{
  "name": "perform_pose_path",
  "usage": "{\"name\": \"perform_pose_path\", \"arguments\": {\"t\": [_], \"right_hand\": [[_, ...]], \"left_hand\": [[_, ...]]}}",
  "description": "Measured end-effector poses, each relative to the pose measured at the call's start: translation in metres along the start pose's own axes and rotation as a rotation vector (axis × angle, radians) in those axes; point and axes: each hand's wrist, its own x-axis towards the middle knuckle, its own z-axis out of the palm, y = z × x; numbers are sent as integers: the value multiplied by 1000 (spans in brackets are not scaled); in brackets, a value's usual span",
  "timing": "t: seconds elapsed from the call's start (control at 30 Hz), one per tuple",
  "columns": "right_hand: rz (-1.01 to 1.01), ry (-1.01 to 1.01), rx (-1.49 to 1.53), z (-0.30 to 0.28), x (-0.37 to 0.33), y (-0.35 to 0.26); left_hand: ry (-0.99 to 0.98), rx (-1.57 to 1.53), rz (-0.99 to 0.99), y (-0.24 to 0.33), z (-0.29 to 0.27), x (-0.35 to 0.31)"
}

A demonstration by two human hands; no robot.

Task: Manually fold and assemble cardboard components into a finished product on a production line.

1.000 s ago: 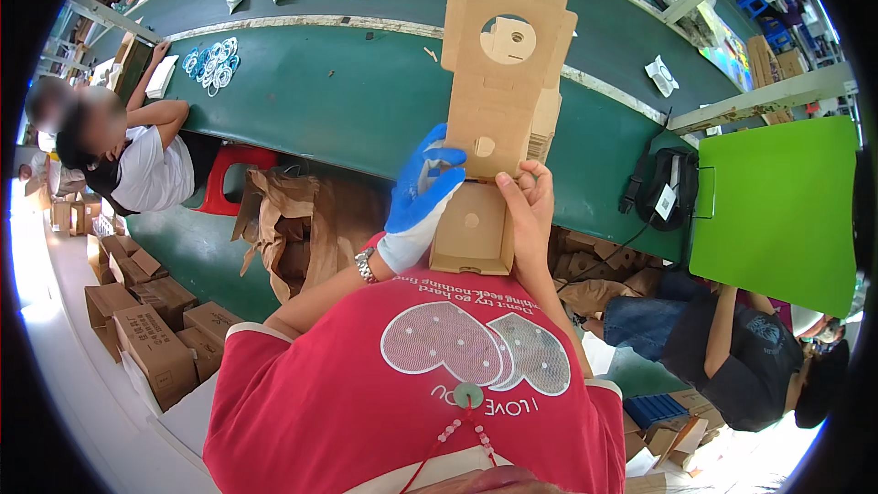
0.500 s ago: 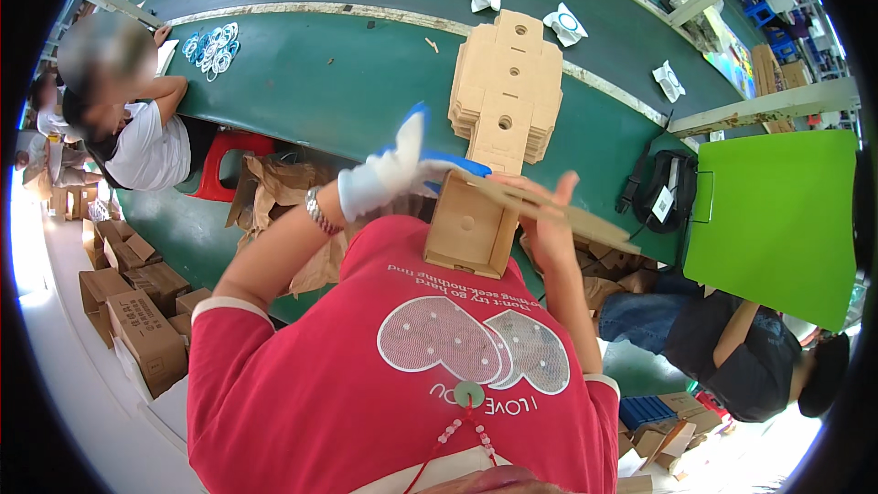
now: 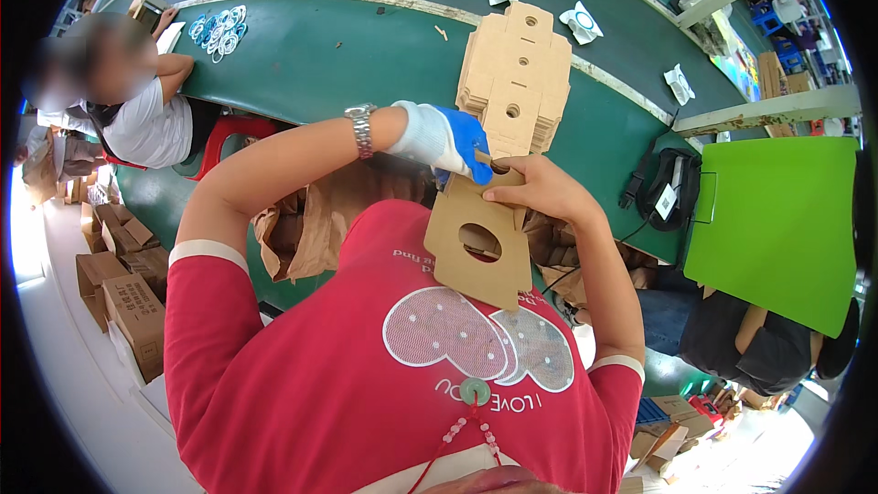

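Observation:
A small brown cardboard box [image 3: 446, 252] is held close against my red shirt. Its panel with a large oval hole faces up, and part of the box's inside shows through the hole. My left hand [image 3: 450, 139], in a white and blue glove, is closed on the box's far edge. Beside it my bare right hand [image 3: 547, 187] pinches the same end, thumb lying on the panel and fingers behind a flap. Just beyond my hands, on the green table, lies a stack of flat die-cut cardboard blanks [image 3: 517, 69].
White wrapped packets with blue rings [image 3: 582, 22] lie along the belt beyond the table. Blue and white rings [image 3: 219, 32] are heaped at far left. A black bag [image 3: 672, 187] and a green board [image 3: 773, 229] are at right. People sit on both sides.
The lid panel, raised to the right before, now lies over the box's open top. My left hand went from spread fingers to gripping the far edge; my right hand moved in beside it.

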Motion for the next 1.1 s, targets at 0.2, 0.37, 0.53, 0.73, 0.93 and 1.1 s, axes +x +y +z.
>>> {"name": "perform_pose_path", "arguments": {"t": [0.2,0.37,0.53,0.73,0.93,1.1], "right_hand": [[35,282,245,-2,31,54],[126,1230,-454,34,71,114],[194,1174,-110,39,74,107],[189,1209,-266,37,82,120],[288,1063,-227,22,73,105],[316,985,-213,16,78,103]], "left_hand": [[351,-550,-67,-20,-16,7],[793,-1210,308,-193,88,59],[998,-101,531,-72,96,33],[1047,61,514,-6,41,103],[1139,-160,496,-30,45,97],[1184,-529,517,-43,69,106]]}}
